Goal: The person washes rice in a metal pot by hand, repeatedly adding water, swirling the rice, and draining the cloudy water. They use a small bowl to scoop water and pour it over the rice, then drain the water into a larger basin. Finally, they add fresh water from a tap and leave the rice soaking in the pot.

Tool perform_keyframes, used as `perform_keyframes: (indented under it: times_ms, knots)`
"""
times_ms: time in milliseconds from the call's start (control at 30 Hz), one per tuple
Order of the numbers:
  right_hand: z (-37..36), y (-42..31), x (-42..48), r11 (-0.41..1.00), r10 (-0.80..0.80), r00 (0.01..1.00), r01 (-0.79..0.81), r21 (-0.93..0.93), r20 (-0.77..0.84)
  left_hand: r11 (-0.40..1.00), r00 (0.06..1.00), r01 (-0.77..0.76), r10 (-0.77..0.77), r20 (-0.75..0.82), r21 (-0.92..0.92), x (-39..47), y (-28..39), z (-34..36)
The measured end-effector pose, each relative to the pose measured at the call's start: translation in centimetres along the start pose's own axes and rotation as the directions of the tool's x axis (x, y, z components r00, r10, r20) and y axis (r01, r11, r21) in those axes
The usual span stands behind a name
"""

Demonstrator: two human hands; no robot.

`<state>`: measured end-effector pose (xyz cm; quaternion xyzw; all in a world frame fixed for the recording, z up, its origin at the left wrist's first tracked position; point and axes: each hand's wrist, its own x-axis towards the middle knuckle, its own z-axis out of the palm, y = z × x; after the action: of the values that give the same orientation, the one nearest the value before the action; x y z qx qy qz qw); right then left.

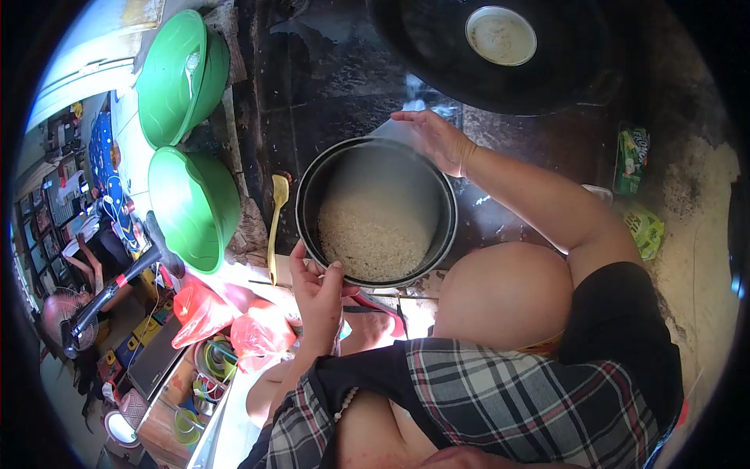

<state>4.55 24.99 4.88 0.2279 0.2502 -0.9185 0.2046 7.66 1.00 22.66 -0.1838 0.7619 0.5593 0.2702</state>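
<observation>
A round metal pot (304, 217) with a dark rim sits in front of me. Pale, coarse grains (375, 243) gather toward its near side, while a whitish haze veils the far part of the inside. At the near left rim, my left hand (319, 284) grips the pot between thumb and fingers. My right hand (439, 140) lies along the far right rim with its fingers stretched out; whether it bears on the pot is unclear. A pale, see-through patch shows under those fingertips. Left of the pot lies a yellowish spatula (278, 225).
Two green plastic basins (170, 76) (190, 211) stand at left. A large dark pan (422, 76) holding a pale round dish (501, 36) is at the far side. Green packets (631, 158) (643, 231) lie right. Red plastic bags (199, 311), a fan (70, 319) and a person (94, 258) appear lower left.
</observation>
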Motion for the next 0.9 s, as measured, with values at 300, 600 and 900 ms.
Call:
perform_keyframes:
  times_ms: [300, 600, 900]
  knots:
    - [-1.0, 0.4, 0.9, 0.999, 0.013, 0.998, -0.016, 0.043, 0.067, 0.999, 1.0, -0.025, 0.024, 0.008, 0.027, 0.0, 1.0, 0.5]
    - [-1.0, 0.2, 1.0, 0.998, 0.032, 0.995, -0.036, 0.046, 0.098, 1.0, 0.999, -0.022, 0.022, 0.033, 0.002, -0.2, 2.1, 0.7]
    - [-1.3, 0.5, 1.6, 1.0, 0.022, 0.993, -0.02, -0.024, 0.118, 1.0, 1.0, -0.017, 0.017, 0.025, -0.003, -0.4, 2.6, 0.8]
